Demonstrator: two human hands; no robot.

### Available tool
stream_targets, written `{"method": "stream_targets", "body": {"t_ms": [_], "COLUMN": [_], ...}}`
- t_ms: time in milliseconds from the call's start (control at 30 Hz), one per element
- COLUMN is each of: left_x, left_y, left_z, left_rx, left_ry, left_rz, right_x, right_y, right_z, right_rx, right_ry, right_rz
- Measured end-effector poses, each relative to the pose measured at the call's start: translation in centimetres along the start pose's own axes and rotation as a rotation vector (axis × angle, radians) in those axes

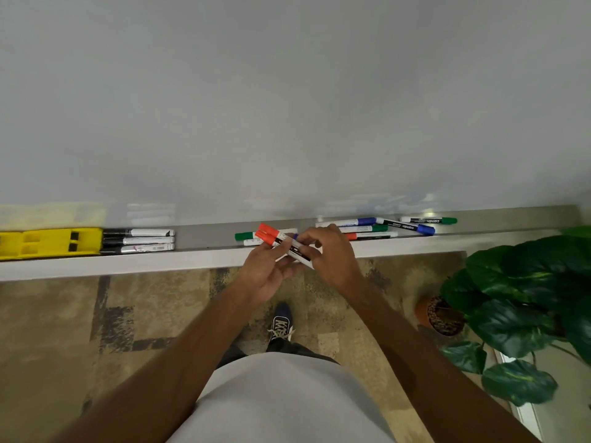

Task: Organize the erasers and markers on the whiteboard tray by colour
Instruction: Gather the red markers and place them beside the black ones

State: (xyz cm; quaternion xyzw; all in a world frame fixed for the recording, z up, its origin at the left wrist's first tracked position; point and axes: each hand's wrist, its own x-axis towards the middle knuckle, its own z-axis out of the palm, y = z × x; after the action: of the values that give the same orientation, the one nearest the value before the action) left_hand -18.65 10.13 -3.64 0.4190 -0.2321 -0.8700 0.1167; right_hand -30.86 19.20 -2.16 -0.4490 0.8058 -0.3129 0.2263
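Step in hand: bunching the reds. We have two red markers held over the front lip of the tray, about mid-tray, caps pointing up-left, barrels side by side and touching. The left hand cups them from below, fingers curled round the barrels. The right hand comes over the tail ends, fingers bent down and pinching them. Neither hand is slack.

How we'd do it well:
- Square the caps flush while both hands are on the pair, then move it as one bundle.
- Lay it in the bare stretch of tray between the black markers and the lone green marker (or wherever the red zone ends up).
- Keep the barrels parallel to the lip so they can't roll or bridge a neighbour.
- A third red marker lies at the front of the right-hand heap. We'd pick it up before setting down, or the group gets handled twice.

Looks: white barrels, black label band, orange-red caps, both caps on. A bit of blue shows behind the right fingers, and we can't tell what it is.

The left end reads as sorted: a yellow eraser, with the three black markers parallel just beside it. The right heap is mixed: a blue marker, another blue lying at an angle, and a green one at the back. That heap looks like the bulk of what's left.
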Motion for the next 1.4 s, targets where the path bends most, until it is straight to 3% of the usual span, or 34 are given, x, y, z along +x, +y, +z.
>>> {"method": "stream_targets", "body": {"t_ms": [100,233,433,833,1300,1400], "left_x": [0.2,0.4,0.2,-0.3,-0.5,-0.4], "left_y": [0.0,0.0,-0.3,-0.8,-0.9,-1.1], "left_z": [0.0,0.0,0.1,1.0,1.8,1.9], "left_rx": [-0.006,-0.003,-0.001,0.009,0.049,0.063], "left_ry": [0.032,0.085,0.059,0.075,0.079,0.063], "left_rz": [0.003,-0.032,-0.042,-0.072,-0.079,-0.052], "right_x": [-0.3,-0.4,-0.1,1.3,1.2,1.6], "right_y": [0.6,3.3,7.2,7.0,6.1,5.0], "right_z": [-0.4,-1.9,-4.4,-6.3,-4.8,-4.3], "right_rx": [-0.053,-0.414,-0.656,-0.7,-0.586,-0.422], "right_ry": [0.005,0.117,0.002,-0.145,-0.036,0.005], "right_rz": [-0.023,0.034,0.092,-0.008,-0.202,-0.21]}}
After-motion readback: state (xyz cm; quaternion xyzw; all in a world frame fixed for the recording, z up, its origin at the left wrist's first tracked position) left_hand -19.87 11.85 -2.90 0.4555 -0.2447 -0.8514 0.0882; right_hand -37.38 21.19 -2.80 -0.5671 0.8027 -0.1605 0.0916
